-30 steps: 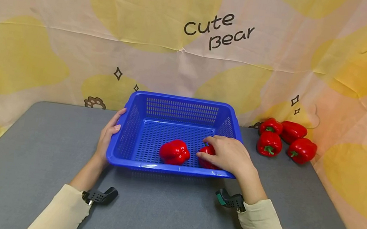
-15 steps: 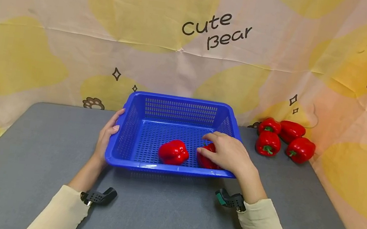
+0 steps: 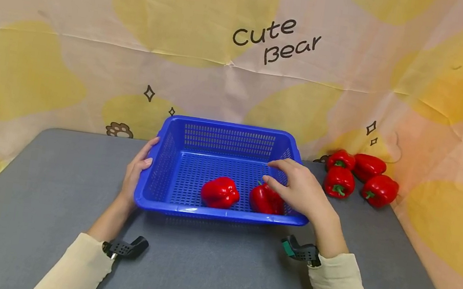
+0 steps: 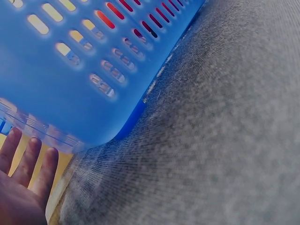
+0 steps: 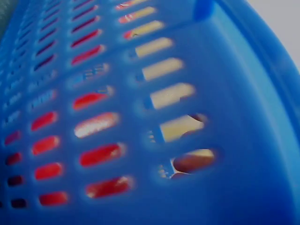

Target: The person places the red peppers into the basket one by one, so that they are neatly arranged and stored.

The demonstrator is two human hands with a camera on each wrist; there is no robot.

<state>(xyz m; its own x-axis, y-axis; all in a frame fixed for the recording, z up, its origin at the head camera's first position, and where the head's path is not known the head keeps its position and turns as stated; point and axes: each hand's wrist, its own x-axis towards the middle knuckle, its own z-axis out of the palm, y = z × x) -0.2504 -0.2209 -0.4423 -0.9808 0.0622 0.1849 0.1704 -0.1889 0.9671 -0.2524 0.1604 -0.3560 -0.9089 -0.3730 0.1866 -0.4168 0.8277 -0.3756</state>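
Observation:
A blue plastic basket point(image 3: 213, 212) with slotted walls stands on the grey table. Two red bell peppers lie inside near its front wall: a left pepper point(image 3: 220, 193) on its side and a right pepper point(image 3: 266, 200) with a green stem. Along the basket's left outer side, my left hand point(image 3: 135, 173) rests with straight fingers; the left wrist view shows those fingertips point(image 4: 33, 143) at the basket wall. Over the right rim, my right hand point(image 3: 301, 189) hovers above the right pepper, thumb and fingers spread apart. Only the basket's slotted wall point(image 5: 140, 108) fills the right wrist view, hiding that hand.
Several more red bell peppers point(image 3: 339, 182) are grouped at the table's back right corner. A patterned cloth point(image 3: 225, 64) hangs behind the grey table point(image 3: 204, 274) and along its right side. Each wrist wears a black strap device.
My right hand has let go of the right pepper and drawn slightly up and right, uncovering more of it. The left hand and basket stay put.

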